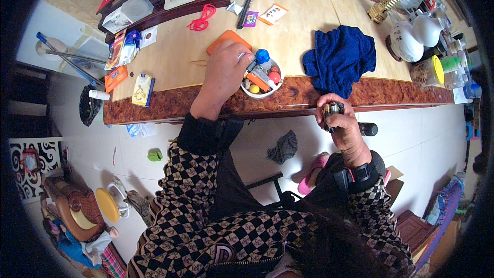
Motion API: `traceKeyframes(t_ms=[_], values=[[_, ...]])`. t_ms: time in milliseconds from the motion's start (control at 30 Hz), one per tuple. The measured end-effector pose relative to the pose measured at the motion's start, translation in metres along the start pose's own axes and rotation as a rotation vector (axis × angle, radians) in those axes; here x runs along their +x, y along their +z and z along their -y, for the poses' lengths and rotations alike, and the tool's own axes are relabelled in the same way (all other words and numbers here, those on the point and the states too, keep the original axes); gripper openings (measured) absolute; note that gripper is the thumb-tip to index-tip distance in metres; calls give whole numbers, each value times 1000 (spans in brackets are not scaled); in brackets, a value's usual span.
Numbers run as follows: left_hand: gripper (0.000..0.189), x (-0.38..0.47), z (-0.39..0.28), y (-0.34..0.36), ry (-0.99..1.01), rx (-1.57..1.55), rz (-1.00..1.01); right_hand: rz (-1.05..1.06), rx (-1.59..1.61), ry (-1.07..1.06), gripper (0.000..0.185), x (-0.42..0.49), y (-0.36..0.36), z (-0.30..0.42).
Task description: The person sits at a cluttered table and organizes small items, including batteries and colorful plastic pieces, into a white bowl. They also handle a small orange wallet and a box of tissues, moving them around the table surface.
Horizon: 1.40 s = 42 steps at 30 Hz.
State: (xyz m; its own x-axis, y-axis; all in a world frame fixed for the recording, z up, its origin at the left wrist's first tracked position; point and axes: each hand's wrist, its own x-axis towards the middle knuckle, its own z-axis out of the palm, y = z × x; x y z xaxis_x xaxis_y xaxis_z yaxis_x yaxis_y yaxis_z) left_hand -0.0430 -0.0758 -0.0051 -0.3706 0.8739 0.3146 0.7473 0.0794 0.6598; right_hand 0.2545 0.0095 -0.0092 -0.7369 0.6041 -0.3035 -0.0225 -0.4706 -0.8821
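Observation:
My left hand (228, 72) is at the left rim of a small white container (281, 81), fingers bent over its edge. A small shiny thing shows by the thumb, but whether the fingers grip it I cannot tell. Inside the container lie a blue-capped bottle (263, 57), an orange-and-white tube (259, 80), a red ball (274, 77) and a yellow ball (254, 88). Under the left fingertips is a flat orange case (220, 41), partly covered. Just beyond the table's front edge, my right hand (343, 127) grips several black-and-gold cylindrical batteries (332, 114).
A crumpled dark blue cloth (341, 56) lies right of the container. Behind are red cord (202, 17), a black marker (246, 9) and a wrapped snack (273, 14). White gourd ornaments (407, 40) stand right; a yellow box (142, 90) sits left. A grey cloth (283, 147) lies on the floor.

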Motion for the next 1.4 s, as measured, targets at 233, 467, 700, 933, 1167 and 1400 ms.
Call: traceKeyframes(t_ms=[233,467,700,933,1167,1400], values=[[13,1,-1,8,-12,87,-73,10,6,3,40,-1,0,0],[17,2,-13,7,-153,177,-51,18,-6,-12,40,0,0,1],[21,5,-12,4,-211,119,-24,-2,-6,-3,40,-1,0,0],[22,7,-9,5,-249,98,-32,11,2,7,41,0,0,0],[22,7,-3,8,-269,52,-73,-12,-32,-8,42,0,1,0],[21,6,4,11,-240,-28,-132,-41,-53,3,45,1,2,-1]])
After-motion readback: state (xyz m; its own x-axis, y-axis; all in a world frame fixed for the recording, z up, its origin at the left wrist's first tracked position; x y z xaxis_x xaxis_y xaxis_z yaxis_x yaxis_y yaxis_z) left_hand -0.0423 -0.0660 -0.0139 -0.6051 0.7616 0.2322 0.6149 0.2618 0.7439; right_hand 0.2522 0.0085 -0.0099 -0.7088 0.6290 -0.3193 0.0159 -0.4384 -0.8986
